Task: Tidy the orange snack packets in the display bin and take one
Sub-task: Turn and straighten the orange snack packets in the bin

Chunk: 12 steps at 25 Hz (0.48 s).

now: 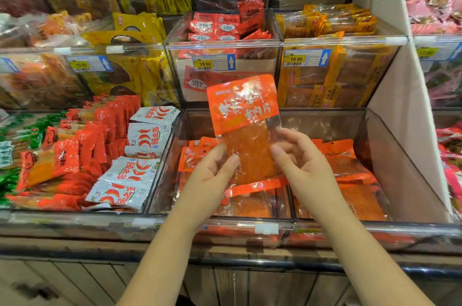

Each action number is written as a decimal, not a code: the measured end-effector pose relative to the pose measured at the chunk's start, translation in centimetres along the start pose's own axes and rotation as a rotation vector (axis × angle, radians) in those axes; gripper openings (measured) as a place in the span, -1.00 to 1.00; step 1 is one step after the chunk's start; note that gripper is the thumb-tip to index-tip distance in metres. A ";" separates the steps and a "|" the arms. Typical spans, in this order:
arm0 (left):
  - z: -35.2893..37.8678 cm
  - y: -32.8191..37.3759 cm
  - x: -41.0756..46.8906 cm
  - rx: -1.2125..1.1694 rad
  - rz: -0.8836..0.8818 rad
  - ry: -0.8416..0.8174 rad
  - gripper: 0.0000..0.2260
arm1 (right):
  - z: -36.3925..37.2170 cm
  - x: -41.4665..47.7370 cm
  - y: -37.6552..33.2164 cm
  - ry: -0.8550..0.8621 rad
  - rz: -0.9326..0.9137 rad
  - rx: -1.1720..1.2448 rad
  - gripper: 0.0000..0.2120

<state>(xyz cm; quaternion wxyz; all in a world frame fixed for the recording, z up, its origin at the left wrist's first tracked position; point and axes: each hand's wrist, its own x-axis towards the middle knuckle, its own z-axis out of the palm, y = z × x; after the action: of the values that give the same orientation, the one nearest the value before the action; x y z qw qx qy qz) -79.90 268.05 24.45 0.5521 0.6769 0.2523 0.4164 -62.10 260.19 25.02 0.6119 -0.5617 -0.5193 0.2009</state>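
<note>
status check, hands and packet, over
Left hand and right hand both grip one packet, held upright over the bin. Other packets lie in the bin below. Nothing blocking.

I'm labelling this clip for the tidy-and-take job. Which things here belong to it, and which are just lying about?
Part of the job: held orange packet, gripped by left hand and right hand; orange packets lying in the display bin.

Just lying about: white chilli packets; red packets left of them; yellow packets on the shelf above; price tag.
</note>
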 end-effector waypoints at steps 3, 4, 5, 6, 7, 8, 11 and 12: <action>0.2 -0.2 0.1 0.015 0.038 0.102 -0.74 | 0.2 -0.3 0.1 -0.023 -0.044 -0.032 -0.78; 0.2 -0.3 0.2 0.019 0.043 0.120 -0.75 | 0.2 -0.3 0.1 -0.021 -0.046 -0.028 -0.80; 0.3 -0.1 0.1 0.028 0.049 0.125 -0.76 | 0.2 -0.3 0.1 -0.024 -0.042 -0.025 -0.82; 0.3 0.1 0.0 0.035 0.051 0.127 -0.75 | 0.1 -0.3 0.1 -0.027 -0.043 -0.030 -0.83; 0.3 0.1 0.0 0.039 0.054 0.128 -0.75 | 0.2 -0.3 0.0 -0.031 -0.045 -0.034 -0.84; 0.2 0.0 0.0 0.040 0.062 0.128 -0.74 | 0.2 -0.3 0.0 -0.031 -0.043 -0.036 -0.84; 0.0 -0.1 -0.1 0.020 0.075 0.135 -0.73 | 0.2 -0.3 -0.3 -0.025 -0.016 -0.023 -0.89; -0.1 -0.2 -0.1 0.008 0.067 0.139 -0.73 | 0.2 -0.4 -0.4 -0.022 -0.008 -0.027 -0.90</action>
<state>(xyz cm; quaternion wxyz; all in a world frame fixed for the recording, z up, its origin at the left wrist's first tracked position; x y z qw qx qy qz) -79.98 268.10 24.22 0.5163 0.6567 0.2687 0.4795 -62.54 259.83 25.23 0.5993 -0.5654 -0.5311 0.1977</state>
